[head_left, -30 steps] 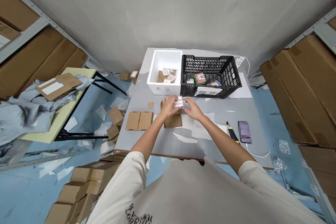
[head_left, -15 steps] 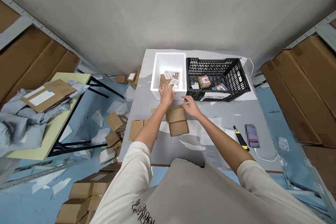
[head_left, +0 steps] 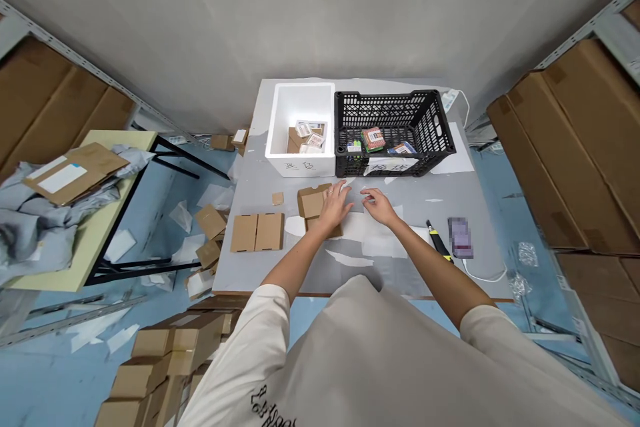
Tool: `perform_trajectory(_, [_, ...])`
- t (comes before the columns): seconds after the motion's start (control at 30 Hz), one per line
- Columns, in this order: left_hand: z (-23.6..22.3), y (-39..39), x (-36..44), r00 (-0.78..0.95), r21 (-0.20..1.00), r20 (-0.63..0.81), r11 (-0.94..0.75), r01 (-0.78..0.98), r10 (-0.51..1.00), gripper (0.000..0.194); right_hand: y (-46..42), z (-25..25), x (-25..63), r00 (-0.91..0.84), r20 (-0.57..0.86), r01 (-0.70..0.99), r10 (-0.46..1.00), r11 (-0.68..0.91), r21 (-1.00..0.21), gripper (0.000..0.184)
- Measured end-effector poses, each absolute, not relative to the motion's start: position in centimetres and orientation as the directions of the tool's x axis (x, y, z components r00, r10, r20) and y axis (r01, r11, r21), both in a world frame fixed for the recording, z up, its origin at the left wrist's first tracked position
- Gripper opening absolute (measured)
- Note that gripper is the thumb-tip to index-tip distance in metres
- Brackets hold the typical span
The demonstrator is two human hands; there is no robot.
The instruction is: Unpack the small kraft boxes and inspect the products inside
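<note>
My left hand (head_left: 335, 207) is spread over an open, shallow cardboard box (head_left: 310, 203) and hides part of it. It holds nothing that I can see. Just right of it, my right hand (head_left: 379, 207) hovers close to the table with its fingers loosely bent and apart. Beyond the left hand stands a white foam box (head_left: 301, 165) with several small packs (head_left: 313, 141) and brown cardboard inside. Against its right side is a black plastic crate (head_left: 395, 101) holding a red-and-green pack (head_left: 373, 139) and a blue-and-white pack (head_left: 403, 148).
Two closed cardboard boxes (head_left: 257, 232) and a small brown square (head_left: 277, 198) lie on the left of the table (head_left: 295, 273). A yellow-and-black cutter (head_left: 439, 241) and a phone (head_left: 461, 237) with a cable lie at right. A side table (head_left: 125, 167) bears grey parcels.
My left hand has come out of the foam box, back to the open cardboard box. A further small pack now shows in the foam box. My right hand has moved slightly in the view.
</note>
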State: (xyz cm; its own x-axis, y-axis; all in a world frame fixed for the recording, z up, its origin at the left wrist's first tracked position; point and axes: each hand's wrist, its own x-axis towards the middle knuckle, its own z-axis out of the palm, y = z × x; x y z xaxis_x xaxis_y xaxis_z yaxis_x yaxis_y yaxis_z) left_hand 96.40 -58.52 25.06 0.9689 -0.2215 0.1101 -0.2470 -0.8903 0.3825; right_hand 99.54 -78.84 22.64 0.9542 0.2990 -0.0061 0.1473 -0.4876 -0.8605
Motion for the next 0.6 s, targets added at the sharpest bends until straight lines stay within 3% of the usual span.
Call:
perform_trajectory(0.2, [22.1, -66.2, 92.3, 0.961, 0.406, -0.027, -0.881, -0.242, -0.277, 0.049, -88.5, 19.2, 95.0, 0.962, -0.112, 0.065, 0.248, -0.608, -0.791, 0.030])
perform_trajectory(0.37, [18.8, -71.4, 87.4, 0.946, 0.369, -0.183, -0.910, -0.188, -0.269, 0.039, -94.6, 15.9, 90.2, 0.960, -0.196, 0.018, 0.199, -0.744, -0.668, 0.023])
perform_trajectory(0.47, [16.6, -73.4, 85.2, 0.961, 0.333, -0.239, -0.941, -0.056, -0.141, 0.041, -96.4, 14.1, 88.3, 0.946, -0.255, -0.004, 0.198, -0.782, -0.624, 0.025])
perform_trajectory(0.6, [14.2, -74.9, 84.2, 0.925, 0.337, -0.367, -0.914, 0.227, 0.095, 0.047, -96.9, 12.5, 87.1, 0.924, -0.277, 0.013, 0.263, -0.747, -0.665, 0.027])
